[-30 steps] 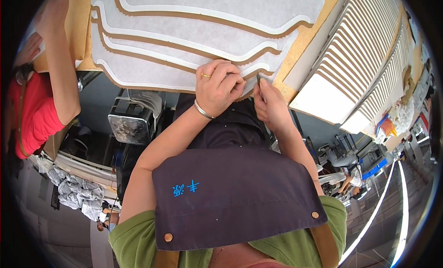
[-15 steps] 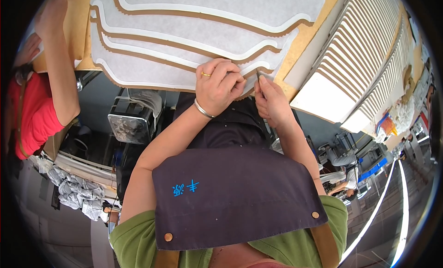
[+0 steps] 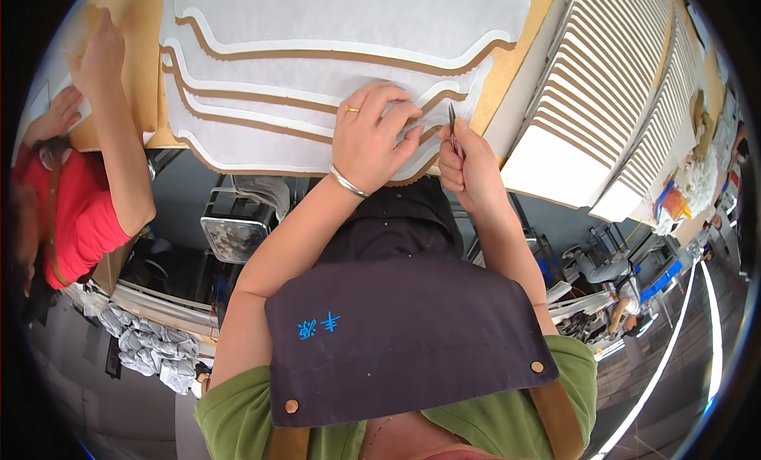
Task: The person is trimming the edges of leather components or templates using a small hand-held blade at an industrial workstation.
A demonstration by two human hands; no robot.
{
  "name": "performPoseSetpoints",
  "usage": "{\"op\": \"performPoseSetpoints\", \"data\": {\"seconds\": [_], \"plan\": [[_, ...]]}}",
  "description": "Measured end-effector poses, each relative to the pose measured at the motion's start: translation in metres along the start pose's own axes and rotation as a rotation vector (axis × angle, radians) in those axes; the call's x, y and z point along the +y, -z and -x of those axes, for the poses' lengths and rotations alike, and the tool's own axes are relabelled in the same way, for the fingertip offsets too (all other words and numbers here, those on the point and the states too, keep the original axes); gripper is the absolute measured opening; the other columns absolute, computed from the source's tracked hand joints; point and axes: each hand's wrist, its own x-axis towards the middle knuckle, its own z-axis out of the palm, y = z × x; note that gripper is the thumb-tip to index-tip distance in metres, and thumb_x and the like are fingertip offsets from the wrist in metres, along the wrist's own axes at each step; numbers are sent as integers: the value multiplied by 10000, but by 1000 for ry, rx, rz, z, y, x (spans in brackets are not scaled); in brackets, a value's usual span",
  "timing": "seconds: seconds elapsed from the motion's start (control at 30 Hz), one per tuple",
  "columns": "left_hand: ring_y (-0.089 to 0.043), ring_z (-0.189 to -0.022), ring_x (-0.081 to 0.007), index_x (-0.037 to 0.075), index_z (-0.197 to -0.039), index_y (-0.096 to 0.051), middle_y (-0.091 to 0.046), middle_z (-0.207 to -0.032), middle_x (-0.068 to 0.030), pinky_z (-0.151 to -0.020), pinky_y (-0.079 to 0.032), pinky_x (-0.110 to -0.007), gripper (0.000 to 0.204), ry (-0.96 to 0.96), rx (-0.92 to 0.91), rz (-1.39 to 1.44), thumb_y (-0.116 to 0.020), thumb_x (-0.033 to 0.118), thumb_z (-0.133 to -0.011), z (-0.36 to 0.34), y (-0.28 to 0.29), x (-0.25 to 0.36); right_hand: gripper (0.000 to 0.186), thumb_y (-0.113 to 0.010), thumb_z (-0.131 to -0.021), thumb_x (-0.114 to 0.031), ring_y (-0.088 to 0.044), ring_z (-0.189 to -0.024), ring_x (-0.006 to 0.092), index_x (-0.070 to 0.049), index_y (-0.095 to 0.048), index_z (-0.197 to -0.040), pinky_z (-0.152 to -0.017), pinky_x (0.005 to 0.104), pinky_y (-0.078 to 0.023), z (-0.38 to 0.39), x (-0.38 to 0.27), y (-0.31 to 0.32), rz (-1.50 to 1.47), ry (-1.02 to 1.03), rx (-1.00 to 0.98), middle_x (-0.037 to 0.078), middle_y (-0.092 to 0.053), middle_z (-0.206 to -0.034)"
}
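My left hand point(image 3: 369, 135), with a ring and a bangle, lies over the curved brown-and-white strips point(image 3: 269, 127), fingers spread and slightly bent. It hides the middle of the lower strips. Under them is a large white sheet point(image 3: 277, 24). My right hand point(image 3: 474, 160) is closed round a slim, pointed metal tool point(image 3: 453, 115), its tip pointing up and away from me; whether it is tweezers or small snips I cannot tell. The tool is beside the right-hand ends of the lower strips. Another long strip point(image 3: 341, 54) curves across the sheet farther off.
To the right stand boards point(image 3: 587, 80) covered with rows of similar brown-and-white strips. At the left a co-worker in a red sleeve point(image 3: 99, 230) works over brown board point(image 3: 131, 56). A stool point(image 3: 238, 234) is below the table edge.
My left hand has gone from bent, gathered fingers near the strip's end to spread fingers. The tool in my right hand has come up from the strip, its tip showing.
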Motion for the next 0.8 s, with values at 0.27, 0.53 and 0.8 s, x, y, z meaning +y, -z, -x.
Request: {"op": "performPoseSetpoints", "data": {"seconds": [0.27, 0.53, 0.8], "plan": [[-493, -891, -213, 142, -722, -578, -537, -877, 6, -719, -365, -332, 224, -15, -42, -36, -726, 141, -553, -5, -5, -5, 284, -355, -938, -332, -217, -383, 31, -87, -475, -858, -331, 181, -164, -9, -1, -9, -95, 23, 53, -49, -295, -522], [-492, -911, -198, 159, -665, -579, -540, -877, 25, -745, -338, -330, 192, -43, -12, -58, -711, 110, -534, -2, -8, -9, 317, -351, -939, -358, -223, -379, 36, -64, -442, -863, -338, 191, -187, -15, 5, -12, -102, 122, 10, -38, -315, -522], [-499, -912, -194, 158, -657, -583, -546, -870, 33, -750, -335, -327, 179, -47, 0, -53, -703, 101, -536, -1, -9, -10, 284, -343, -944, -342, -210, -364, 40, -89, -433, -851, -331, 200, -170, -18, 16, -14, -169, 153, 50, -41, -301, -499]]}}
